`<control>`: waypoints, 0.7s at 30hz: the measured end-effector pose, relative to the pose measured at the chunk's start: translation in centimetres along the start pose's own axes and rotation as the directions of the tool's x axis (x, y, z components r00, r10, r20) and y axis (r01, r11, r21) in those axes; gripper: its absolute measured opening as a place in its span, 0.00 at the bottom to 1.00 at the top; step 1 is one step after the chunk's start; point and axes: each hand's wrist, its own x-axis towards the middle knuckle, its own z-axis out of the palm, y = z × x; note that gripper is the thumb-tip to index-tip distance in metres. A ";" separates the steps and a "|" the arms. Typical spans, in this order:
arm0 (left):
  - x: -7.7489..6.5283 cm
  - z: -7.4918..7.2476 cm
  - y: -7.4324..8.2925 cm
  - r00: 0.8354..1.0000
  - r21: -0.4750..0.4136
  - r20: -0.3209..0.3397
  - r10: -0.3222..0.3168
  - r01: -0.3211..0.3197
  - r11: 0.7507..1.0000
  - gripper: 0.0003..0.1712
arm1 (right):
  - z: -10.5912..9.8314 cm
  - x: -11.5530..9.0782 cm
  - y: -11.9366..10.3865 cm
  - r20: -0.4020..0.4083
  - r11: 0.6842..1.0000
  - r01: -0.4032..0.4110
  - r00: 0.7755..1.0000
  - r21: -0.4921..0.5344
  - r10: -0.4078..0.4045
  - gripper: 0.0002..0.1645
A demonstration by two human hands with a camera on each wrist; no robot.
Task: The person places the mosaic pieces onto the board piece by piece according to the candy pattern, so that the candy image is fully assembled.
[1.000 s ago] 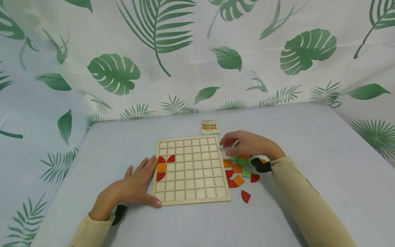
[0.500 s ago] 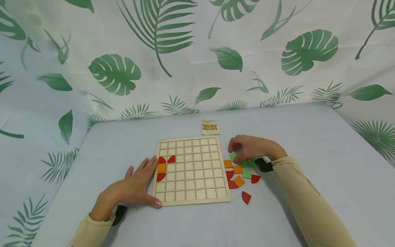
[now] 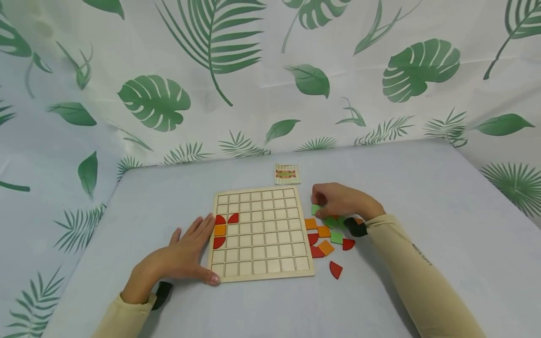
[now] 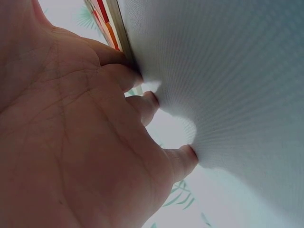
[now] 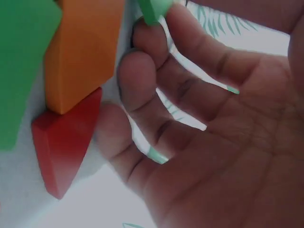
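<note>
My left hand point(image 3: 183, 257) rests along the left edge of a wooden grid board point(image 3: 272, 265), fingers straight and thumb at its near corner. In the left wrist view its fingertips point(image 4: 190, 154) touch the tablecloth beside the board. Red quarter-round tiles point(image 3: 233, 218) and an orange square tile point(image 3: 220, 230) sit in cells at the board's left. To the right of the board, my right hand point(image 3: 344, 199) pinches a green square tile point(image 3: 315, 209) between thumb and finger. The right wrist view shows only part of that green tile point(image 5: 154, 8) at the fingertips.
Loose orange tiles point(image 3: 326, 248), red tiles point(image 3: 336, 269) and green tiles point(image 3: 336, 237) lie in a heap under and in front of my right hand. A small pattern card point(image 3: 287, 174) lies behind the board. A leaf-print cloth wall point(image 3: 253, 112) rises behind the table.
My right hand has come down and back from beside the board's upper right corner to the heap and taken a green tile, drawn slightly leftward. My left hand stays in place.
</note>
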 end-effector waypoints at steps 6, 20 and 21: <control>0.0 0.1 -0.1 1.000 -0.005 0.004 -0.007 0.007 1.000 0.85 | 0.2 0.1 -0.1 -0.057 1.000 0.020 0.998 0.000 -0.019 0.10; 0.0 0.0 -0.1 1.000 -0.001 -0.008 0.013 -0.013 1.000 0.84 | 0.1 0.6 -0.5 -0.176 0.995 0.062 0.983 0.082 -0.047 0.03; 0.0 0.0 -0.1 1.000 0.001 -0.007 0.010 -0.010 1.000 0.84 | 0.2 0.7 -0.7 -0.182 0.991 0.076 0.982 0.108 -0.055 0.03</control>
